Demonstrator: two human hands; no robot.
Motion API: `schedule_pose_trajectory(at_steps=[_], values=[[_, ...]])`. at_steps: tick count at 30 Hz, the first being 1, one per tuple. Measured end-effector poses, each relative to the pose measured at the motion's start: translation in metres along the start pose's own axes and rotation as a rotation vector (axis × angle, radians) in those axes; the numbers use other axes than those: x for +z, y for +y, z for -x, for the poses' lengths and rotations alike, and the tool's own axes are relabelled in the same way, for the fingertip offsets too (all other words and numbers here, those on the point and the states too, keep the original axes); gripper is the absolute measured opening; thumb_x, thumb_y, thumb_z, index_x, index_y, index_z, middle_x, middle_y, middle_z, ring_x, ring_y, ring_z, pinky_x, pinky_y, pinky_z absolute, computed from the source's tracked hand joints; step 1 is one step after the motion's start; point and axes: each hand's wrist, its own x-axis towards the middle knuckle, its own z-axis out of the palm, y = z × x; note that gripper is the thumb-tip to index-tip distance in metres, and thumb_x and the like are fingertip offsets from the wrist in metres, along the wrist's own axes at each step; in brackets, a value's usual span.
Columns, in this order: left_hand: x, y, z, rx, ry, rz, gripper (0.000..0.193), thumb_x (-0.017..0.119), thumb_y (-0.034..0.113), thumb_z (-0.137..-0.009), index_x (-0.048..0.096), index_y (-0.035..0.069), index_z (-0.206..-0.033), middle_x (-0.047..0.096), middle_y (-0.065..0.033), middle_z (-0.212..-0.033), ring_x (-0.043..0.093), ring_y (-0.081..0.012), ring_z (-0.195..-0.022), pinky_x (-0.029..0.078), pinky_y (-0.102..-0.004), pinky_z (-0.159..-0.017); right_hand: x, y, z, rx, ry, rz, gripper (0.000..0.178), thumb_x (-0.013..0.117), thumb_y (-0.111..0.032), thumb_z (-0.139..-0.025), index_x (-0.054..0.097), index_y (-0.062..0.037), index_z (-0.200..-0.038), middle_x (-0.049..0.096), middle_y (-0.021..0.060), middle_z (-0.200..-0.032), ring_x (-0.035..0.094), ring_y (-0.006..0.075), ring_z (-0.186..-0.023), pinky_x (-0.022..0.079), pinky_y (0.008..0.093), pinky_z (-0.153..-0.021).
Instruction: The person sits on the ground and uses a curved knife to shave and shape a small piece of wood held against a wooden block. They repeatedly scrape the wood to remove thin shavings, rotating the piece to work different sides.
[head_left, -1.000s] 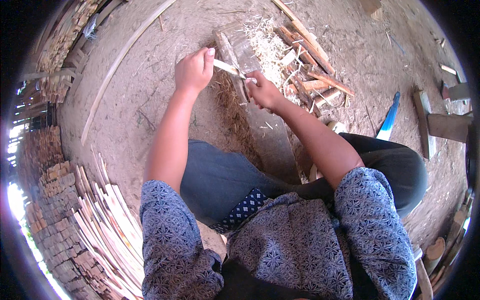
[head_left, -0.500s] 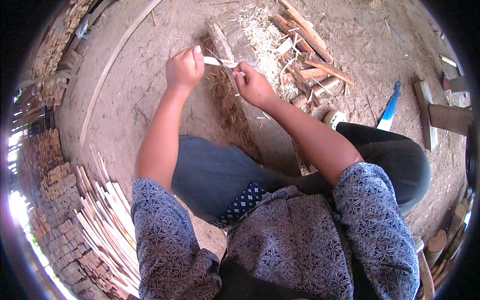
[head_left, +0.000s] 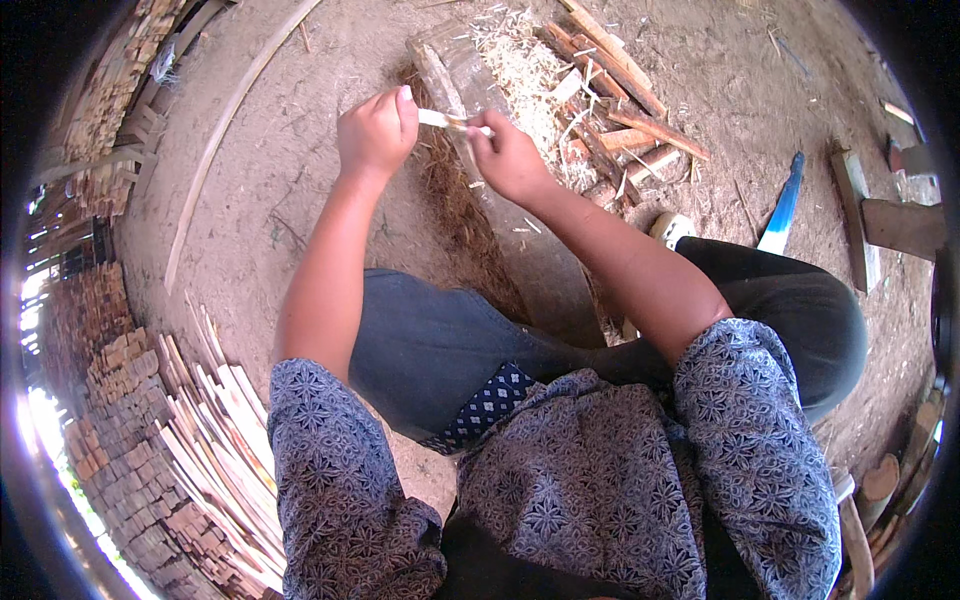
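A short pale wooden strip is stretched between my two hands, above a worn log. My left hand is closed in a fist round its left end, thumb on top. My right hand pinches near its other end, fingers curled in, and a pale tip shows by the thumb. Something thin and dark lies against the strip beside the right fingers; I cannot tell whether it is a blade.
Pale shavings and split brown sticks lie beyond the log. A blue and white long flat object rests on the ground at right, near a wooden bench. Long pale strips and stacked wood pieces fill the left.
Both hands have shifted slightly right in the picture with the wooden strip between them. A thin dark line across the strip, visible before, is less distinct now.
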Motion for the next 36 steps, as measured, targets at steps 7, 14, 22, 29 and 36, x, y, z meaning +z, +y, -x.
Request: schedule_pose_trajectory(at_steps=[7, 14, 22, 29, 36], values=[[0.008, 0.005, -0.008, 0.099, 0.087, -0.013, 0.033, 0.048, 0.023, -0.099, 0.067, 0.006, -0.078, 0.068, -0.0128, -0.071, 0.066, -0.0343, -0.061, 0.054, -0.0437, -0.056, -0.006, 0.054, -0.008, -0.052, 0.045, 0.132, 0.025, 0.055, -0.032, -0.103, 0.058, -0.0081, -0.109, 0.064, 0.0168, -0.076, 0.063, 0.0266, -0.069, 0.051, 0.0426, -0.071], [0.003, 0.002, -0.001, 0.016, 0.069, -0.054, 0.035, 0.047, 0.025, -0.099, 0.067, 0.007, -0.077, 0.067, -0.0134, -0.07, 0.066, -0.0356, -0.061, 0.054, -0.0465, -0.057, -0.012, 0.046, -0.012, -0.025, -0.057, 0.219, 0.024, 0.054, -0.031, -0.102, 0.059, -0.0105, -0.112, 0.069, 0.0217, -0.086, 0.068, 0.0394, -0.083, 0.052, 0.0477, -0.079], [-0.008, -0.007, 0.007, -0.075, -0.063, -0.088, 0.032, 0.049, 0.024, -0.099, 0.067, 0.003, -0.083, 0.068, -0.0194, -0.077, 0.066, -0.042, -0.067, 0.053, -0.0516, -0.062, -0.028, 0.103, -0.001, 0.144, 0.007, 0.317, 0.038, 0.051, -0.034, -0.101, 0.059, -0.0041, -0.123, 0.069, 0.0277, -0.107, 0.068, 0.0439, -0.103, 0.053, 0.0488, -0.09], [-0.006, -0.001, 0.012, -0.057, -0.01, -0.054, 0.031, 0.051, 0.024, -0.098, 0.067, 0.003, -0.083, 0.067, -0.0179, -0.075, 0.065, -0.0406, -0.066, 0.053, -0.0501, -0.061, 0.004, -0.029, -0.006, -0.091, 0.07, -0.087, 0.03, 0.055, -0.031, -0.102, 0.06, -0.0033, -0.113, 0.069, 0.0275, -0.092, 0.07, 0.0407, -0.09, 0.053, 0.0485, -0.081], [-0.001, 0.015, -0.003, -0.014, 0.02, 0.001, 0.033, 0.05, 0.025, -0.1, 0.066, 0.004, -0.08, 0.065, -0.0159, -0.071, 0.065, -0.0388, -0.063, 0.052, -0.0487, -0.058, -0.029, 0.083, -0.011, 0.122, -0.07, 0.44, 0.034, 0.054, -0.03, -0.1, 0.06, 0.0011, -0.113, 0.069, 0.0296, -0.1, 0.069, 0.0439, -0.098, 0.053, 0.0498, -0.088]])
